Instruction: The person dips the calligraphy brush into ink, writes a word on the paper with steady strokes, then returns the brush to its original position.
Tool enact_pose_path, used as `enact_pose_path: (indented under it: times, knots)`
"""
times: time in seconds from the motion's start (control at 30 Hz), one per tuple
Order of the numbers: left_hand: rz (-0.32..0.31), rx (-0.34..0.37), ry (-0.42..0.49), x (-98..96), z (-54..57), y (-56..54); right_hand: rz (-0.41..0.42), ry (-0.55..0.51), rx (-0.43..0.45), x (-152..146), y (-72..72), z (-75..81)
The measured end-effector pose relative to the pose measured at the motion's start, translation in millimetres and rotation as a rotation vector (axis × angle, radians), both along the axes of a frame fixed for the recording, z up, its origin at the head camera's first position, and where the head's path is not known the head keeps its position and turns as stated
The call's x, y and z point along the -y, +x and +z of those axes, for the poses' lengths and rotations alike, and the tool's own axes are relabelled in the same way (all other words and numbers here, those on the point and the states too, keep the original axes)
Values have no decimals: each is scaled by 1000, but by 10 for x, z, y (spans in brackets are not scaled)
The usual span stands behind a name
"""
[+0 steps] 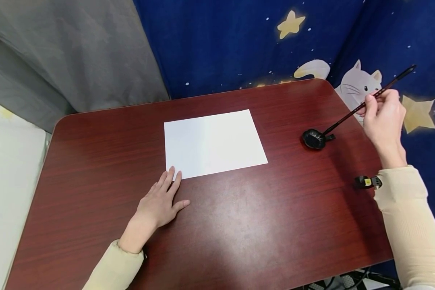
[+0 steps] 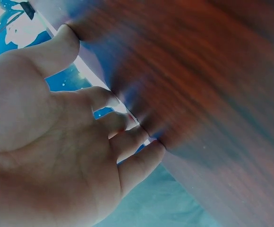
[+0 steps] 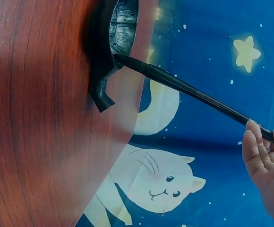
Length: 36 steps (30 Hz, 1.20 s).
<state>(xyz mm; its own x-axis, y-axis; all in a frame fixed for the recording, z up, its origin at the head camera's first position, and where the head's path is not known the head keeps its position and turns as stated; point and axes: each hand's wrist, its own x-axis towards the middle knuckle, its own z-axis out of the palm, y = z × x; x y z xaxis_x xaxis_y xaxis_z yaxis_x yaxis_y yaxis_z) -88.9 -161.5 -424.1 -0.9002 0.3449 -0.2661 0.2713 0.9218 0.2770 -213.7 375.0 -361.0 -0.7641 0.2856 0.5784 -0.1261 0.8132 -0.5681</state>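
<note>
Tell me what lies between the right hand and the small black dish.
A dark brush spans the gap, held in the right hand, with its tip at the handle side of the black dish; the head and right wrist views show this.

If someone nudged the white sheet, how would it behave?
The white sheet looks thin, so it's probably light and floppy. It would likely slide on the glossy table, perhaps pivoting at the corner under the left hand.

No legible text or numbers; yellow patch on wrist device unreadable.
</note>
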Motion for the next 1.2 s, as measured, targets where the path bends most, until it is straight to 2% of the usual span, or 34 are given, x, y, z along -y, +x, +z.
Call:
enact_pose_path:
  times: [0.2,0.43,0.67,1.03,1.2]
  knots:
    - [-3,-5,0,-2,-5,-1,24,-8,-37,23,10,24]
    - [-5,-8,3,2,-10,4,19,-7,-28,24,22,68]
    - [-4,-7,2,3,-5,2,27,-19,-57,30,30,90]
    - [4,6,11,12,-11,-5,39,-37,-72,209,91,221]
    - [2,6,8,16,-9,-8,51,-36,-81,209,85,235]
